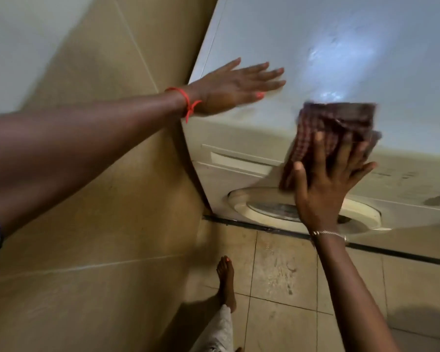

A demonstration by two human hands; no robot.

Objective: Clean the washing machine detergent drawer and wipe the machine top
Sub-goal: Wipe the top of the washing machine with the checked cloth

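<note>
Right hand (325,184) spread flat, pinning checked cloth (333,133) against front edge of machine top (366,47); fingers splayed, not curled round cloth. Cloth blurred. Left hand (236,87) open, palm down on top near left front corner, holding nothing. Detergent drawer (239,161) shut, on front panel below top, left of cloth. Unwiped top lies up and away from right hand; right hand nearer. Judgement: wipe stroke runs away from body.
</note>
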